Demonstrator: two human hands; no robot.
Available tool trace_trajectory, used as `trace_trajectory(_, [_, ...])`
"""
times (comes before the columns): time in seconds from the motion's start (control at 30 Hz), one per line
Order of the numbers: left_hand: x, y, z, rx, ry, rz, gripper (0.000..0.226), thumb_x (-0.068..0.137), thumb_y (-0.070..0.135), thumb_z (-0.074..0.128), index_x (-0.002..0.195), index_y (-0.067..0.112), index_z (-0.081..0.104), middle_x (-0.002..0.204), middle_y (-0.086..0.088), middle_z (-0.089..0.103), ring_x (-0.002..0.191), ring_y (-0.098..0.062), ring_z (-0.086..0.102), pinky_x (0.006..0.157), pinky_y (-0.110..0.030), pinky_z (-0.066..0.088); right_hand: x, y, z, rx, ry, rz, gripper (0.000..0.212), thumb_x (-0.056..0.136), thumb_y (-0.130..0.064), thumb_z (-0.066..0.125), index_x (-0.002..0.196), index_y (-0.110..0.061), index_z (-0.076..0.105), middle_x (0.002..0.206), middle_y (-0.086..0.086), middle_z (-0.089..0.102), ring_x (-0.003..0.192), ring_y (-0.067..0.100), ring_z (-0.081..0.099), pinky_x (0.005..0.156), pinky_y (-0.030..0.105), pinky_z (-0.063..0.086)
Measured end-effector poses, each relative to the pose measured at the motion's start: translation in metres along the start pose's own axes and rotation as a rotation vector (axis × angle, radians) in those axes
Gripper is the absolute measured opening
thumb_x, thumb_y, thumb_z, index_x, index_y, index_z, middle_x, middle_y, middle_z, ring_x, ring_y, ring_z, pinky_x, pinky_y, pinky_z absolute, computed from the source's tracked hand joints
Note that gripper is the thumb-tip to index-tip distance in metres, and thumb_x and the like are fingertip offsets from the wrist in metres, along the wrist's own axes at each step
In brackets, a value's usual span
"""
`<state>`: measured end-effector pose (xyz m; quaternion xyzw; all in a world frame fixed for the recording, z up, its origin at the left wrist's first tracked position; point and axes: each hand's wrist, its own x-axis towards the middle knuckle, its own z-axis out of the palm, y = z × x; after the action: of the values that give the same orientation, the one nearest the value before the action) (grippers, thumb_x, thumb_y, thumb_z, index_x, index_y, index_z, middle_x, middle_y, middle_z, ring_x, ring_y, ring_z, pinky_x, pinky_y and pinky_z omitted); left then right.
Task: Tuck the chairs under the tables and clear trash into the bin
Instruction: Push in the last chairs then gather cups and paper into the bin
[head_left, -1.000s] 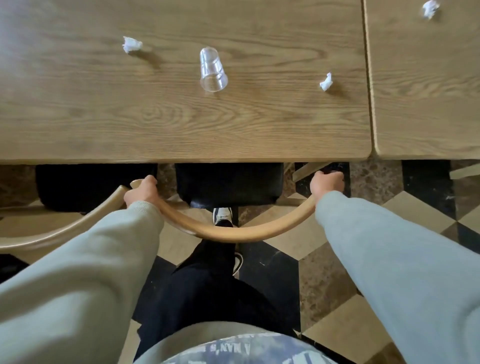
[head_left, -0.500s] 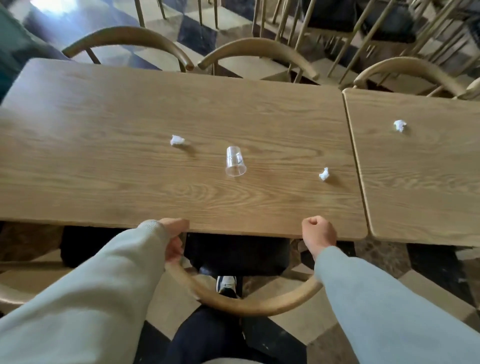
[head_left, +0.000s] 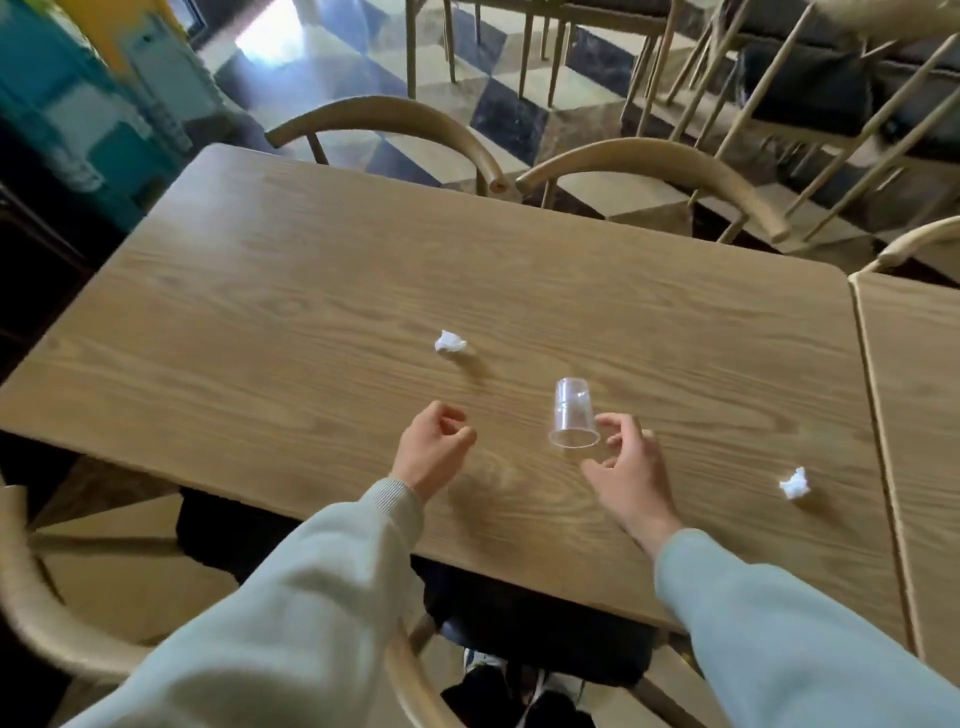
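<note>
A clear plastic cup (head_left: 571, 413) lies on its side on the wooden table (head_left: 311, 322). My right hand (head_left: 626, 462) hovers just right of the cup's mouth, fingers spread, holding nothing. My left hand (head_left: 431, 447) is over the table left of the cup, fingers loosely curled and empty. One crumpled white paper ball (head_left: 449, 343) lies beyond my left hand, another paper ball (head_left: 794, 484) near the table's right end. The chair I stand behind (head_left: 415, 686) has its black seat (head_left: 519, 618) under the table's near edge.
A second table (head_left: 924, 415) abuts on the right. Two curved-back chairs (head_left: 395, 122) (head_left: 665, 166) sit tucked at the far side, another chair (head_left: 31, 587) at my near left. More chairs and a checkered floor (head_left: 498, 104) lie beyond.
Both hands have let go of the chair's curved back and moved up over the table, toward the cup. My view has lifted and turned left.
</note>
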<state>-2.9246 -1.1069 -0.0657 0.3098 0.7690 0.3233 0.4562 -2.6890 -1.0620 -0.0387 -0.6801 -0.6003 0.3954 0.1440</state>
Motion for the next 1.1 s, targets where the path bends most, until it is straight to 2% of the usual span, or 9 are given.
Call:
trace_trajectory(0.1, [0.000, 0.011, 0.019, 0.058, -0.167, 0.255, 0.065, 0.083, -0.007, 0.065, 0.135, 0.030, 0.055, 0.130, -0.001, 0.058, 0.110, -0.019, 0.059, 0.088, -0.026, 0.054, 0.021, -0.004, 0.010, -0.054, -0.003, -0.087, 0.055, 0.092, -0.016, 0.071, 0.143, -0.030, 0.059, 0.117, 0.005, 0.047, 0.098, 0.028, 0.061, 0.096, 0.029, 0.045])
trace_trajectory(0.17, [0.004, 0.020, 0.035, 0.223, -0.223, 0.373, 0.089, 0.076, -0.013, 0.059, 0.151, 0.032, 0.045, 0.150, -0.001, 0.044, 0.132, -0.023, 0.045, 0.108, -0.035, 0.045, 0.033, 0.000, 0.015, -0.071, 0.002, -0.107, 0.048, 0.099, -0.019, 0.064, 0.145, -0.032, 0.060, 0.111, 0.003, 0.050, 0.098, 0.027, 0.061, 0.092, 0.027, 0.043])
trace_trajectory(0.23, [0.007, 0.031, 0.044, 0.400, -0.246, 0.460, 0.099, 0.073, -0.012, 0.054, 0.158, 0.035, 0.036, 0.165, -0.002, 0.031, 0.143, -0.027, 0.032, 0.122, -0.040, 0.028, 0.039, 0.002, 0.017, -0.046, 0.021, -0.145, 0.042, 0.103, -0.019, 0.058, 0.143, -0.032, 0.063, 0.105, 0.003, 0.056, 0.097, 0.026, 0.062, 0.085, 0.027, 0.042])
trace_trajectory(0.33, [0.007, 0.036, 0.048, 0.545, -0.245, 0.580, 0.103, 0.075, -0.006, 0.063, 0.161, 0.038, 0.030, 0.171, -0.002, 0.020, 0.149, -0.027, 0.021, 0.124, -0.036, 0.021, 0.037, 0.002, 0.012, 0.018, -0.018, -0.241, 0.031, 0.104, -0.018, 0.058, 0.129, -0.029, 0.073, 0.095, -0.003, 0.068, 0.089, 0.019, 0.062, 0.073, 0.022, 0.040])
trace_trajectory(0.5, [-0.010, 0.016, 0.041, 0.475, -0.137, 0.725, 0.099, 0.072, 0.025, 0.092, 0.157, 0.026, 0.041, 0.155, -0.001, 0.047, 0.141, -0.017, 0.038, 0.121, -0.035, 0.034, 0.038, -0.024, 0.015, -0.025, -0.314, -0.180, 0.020, 0.101, -0.019, 0.058, 0.097, -0.016, 0.078, 0.084, -0.002, 0.076, 0.079, 0.019, 0.065, 0.071, 0.032, 0.044])
trace_trajectory(0.7, [-0.011, -0.005, 0.003, 0.107, 0.230, 0.545, 0.086, 0.071, 0.020, 0.095, 0.144, 0.026, 0.050, 0.115, 0.007, 0.071, 0.104, -0.005, 0.067, 0.092, -0.025, 0.054, 0.067, -0.088, 0.046, 0.206, -0.590, -0.114, 0.027, 0.096, -0.028, 0.067, 0.094, -0.004, 0.077, 0.069, 0.001, 0.062, 0.052, 0.013, 0.055, 0.049, 0.025, 0.042])
trace_trajectory(0.83, [0.001, -0.022, -0.031, 0.001, 0.477, 0.452, 0.081, 0.072, 0.015, 0.094, 0.141, 0.021, 0.051, 0.108, 0.000, 0.071, 0.096, -0.015, 0.071, 0.085, -0.037, 0.060, 0.104, -0.121, 0.083, -0.061, -0.267, -0.384, 0.026, 0.091, -0.027, 0.072, 0.116, -0.023, 0.077, 0.104, 0.004, 0.064, 0.088, 0.018, 0.062, 0.083, 0.021, 0.042])
trace_trajectory(0.93, [0.007, -0.040, -0.045, 0.012, 0.481, 0.424, 0.083, 0.073, 0.017, 0.094, 0.143, 0.019, 0.050, 0.110, 0.002, 0.071, 0.097, -0.014, 0.070, 0.085, -0.039, 0.059, 0.126, -0.131, 0.120, -0.219, -0.261, -0.489, 0.046, 0.094, -0.023, 0.068, 0.140, -0.027, 0.064, 0.120, 0.005, 0.041, 0.098, 0.017, 0.051, 0.087, 0.011, 0.030])
trace_trajectory(1.1, [0.011, -0.048, -0.055, 0.059, 0.467, 0.374, 0.080, 0.074, 0.014, 0.092, 0.141, 0.016, 0.050, 0.115, 0.002, 0.070, 0.102, -0.018, 0.068, 0.090, -0.039, 0.056, 0.129, -0.125, 0.140, -0.291, -0.210, -0.466, 0.015, 0.095, -0.013, 0.068, 0.105, -0.011, 0.079, 0.111, 0.014, 0.070, 0.101, 0.027, 0.066, 0.088, 0.023, 0.041])
